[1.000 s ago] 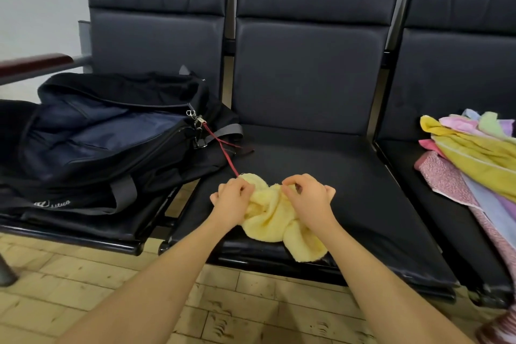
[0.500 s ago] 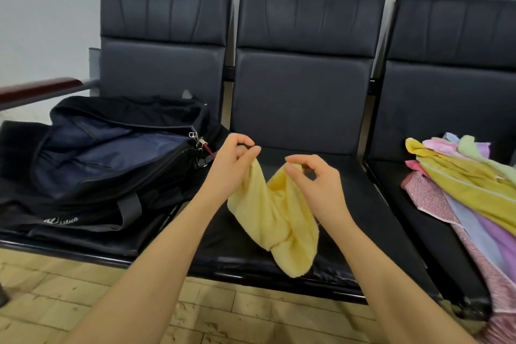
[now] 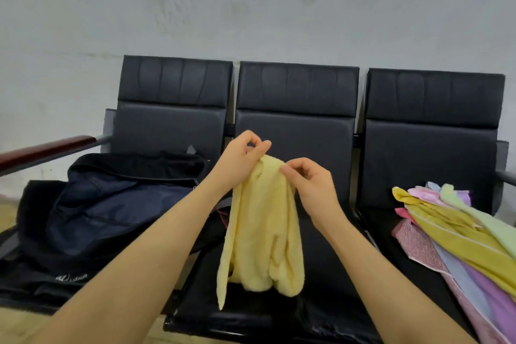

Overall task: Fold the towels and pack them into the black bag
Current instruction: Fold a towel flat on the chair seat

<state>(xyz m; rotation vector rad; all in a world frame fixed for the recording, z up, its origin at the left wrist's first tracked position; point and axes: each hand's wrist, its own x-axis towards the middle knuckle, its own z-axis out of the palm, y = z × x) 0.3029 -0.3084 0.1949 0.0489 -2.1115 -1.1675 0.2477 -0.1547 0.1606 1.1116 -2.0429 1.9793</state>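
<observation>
Head view: left hand [image 3: 242, 158] and right hand [image 3: 312, 187] each pinch the top edge of the yellow towel [image 3: 262, 232], which hangs above the middle seat [image 3: 329, 301]. Black bag [image 3: 111, 209] at 9 o'clock, mouth open. Towel pile [image 3: 458, 226] at 3 o'clock, overhanging the seat's front edge.

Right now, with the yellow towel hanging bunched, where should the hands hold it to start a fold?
Hold the yellow towel by its top edge, from above. The left hand and right hand already pinch there, close together, so the cloth droops in folds. Probably slide each grip outward to a top corner.
</observation>
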